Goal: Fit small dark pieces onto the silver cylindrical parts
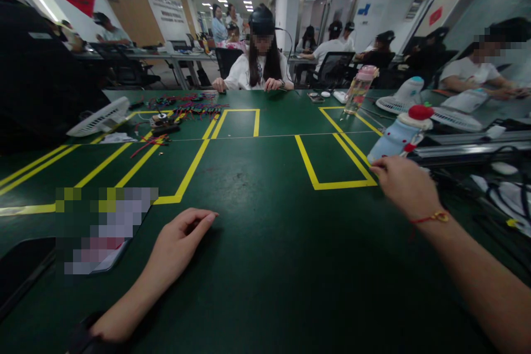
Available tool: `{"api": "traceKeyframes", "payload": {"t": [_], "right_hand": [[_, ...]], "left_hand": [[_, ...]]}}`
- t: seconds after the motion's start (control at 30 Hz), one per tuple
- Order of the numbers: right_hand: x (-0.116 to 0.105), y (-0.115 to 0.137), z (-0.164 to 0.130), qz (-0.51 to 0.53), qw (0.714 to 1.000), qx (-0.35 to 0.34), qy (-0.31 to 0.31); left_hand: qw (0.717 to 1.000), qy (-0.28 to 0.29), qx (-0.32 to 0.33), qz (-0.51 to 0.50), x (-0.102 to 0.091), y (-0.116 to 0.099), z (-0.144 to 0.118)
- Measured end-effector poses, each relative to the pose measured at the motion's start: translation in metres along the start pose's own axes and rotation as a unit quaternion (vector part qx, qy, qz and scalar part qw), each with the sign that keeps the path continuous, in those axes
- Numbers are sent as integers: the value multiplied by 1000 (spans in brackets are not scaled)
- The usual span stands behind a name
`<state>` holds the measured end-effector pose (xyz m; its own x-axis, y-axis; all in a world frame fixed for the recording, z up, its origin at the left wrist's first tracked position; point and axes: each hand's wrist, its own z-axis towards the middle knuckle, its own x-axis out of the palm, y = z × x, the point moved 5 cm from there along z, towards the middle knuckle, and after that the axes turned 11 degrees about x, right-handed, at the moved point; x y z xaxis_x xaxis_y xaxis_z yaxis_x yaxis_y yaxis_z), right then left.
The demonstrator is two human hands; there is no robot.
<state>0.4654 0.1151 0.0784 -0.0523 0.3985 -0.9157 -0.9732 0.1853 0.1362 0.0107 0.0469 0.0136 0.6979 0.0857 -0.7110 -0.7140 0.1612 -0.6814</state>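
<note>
Head view: right hand (404,185) reaches for pale-blue bottle with red cap (399,135) at right of dark green surface (265,265); fingers loosely curled, fingertips touching its base, no grip yet. Left hand (176,246) rests flat, empty. Best to wrap the body low; the bottle looks tippy.

Green table (265,265) w/ yellow tape boxes (332,183); wire pile (188,105) far left, white fan (99,118) nearby, pink-lid bottle (359,88) far right.

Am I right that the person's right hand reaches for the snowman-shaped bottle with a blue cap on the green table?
Not quite: in the head view the cap is red. The right hand does reach the snowman-shaped bottle on the green table.
</note>
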Motion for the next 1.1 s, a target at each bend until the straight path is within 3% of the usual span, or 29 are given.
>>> {"api": "traceKeyframes", "payload": {"t": [0.1, 0.2, 0.6, 0.83, 1.1], "right_hand": [[-5, -54, 27, -46, 993, 105, -19], [1, -80, 33, -65, 986, 150, 10], [12, -95, 39, -94, 971, 209, 75], [13, -106, 39, -89, 962, 247, 72], [17, -113, 45, -18, 974, 196, 113]], "left_hand": [[1000, 3, 3, 0, 1, -1, 0], [1000, 6, 7, 1, 2, -1, 0], [1000, 13, 15, -3, 2, 2, -2], [1000, 17, 17, -4, 2, 2, -2], [1000, 17, 19, -3, 2, 1, -2]]}}
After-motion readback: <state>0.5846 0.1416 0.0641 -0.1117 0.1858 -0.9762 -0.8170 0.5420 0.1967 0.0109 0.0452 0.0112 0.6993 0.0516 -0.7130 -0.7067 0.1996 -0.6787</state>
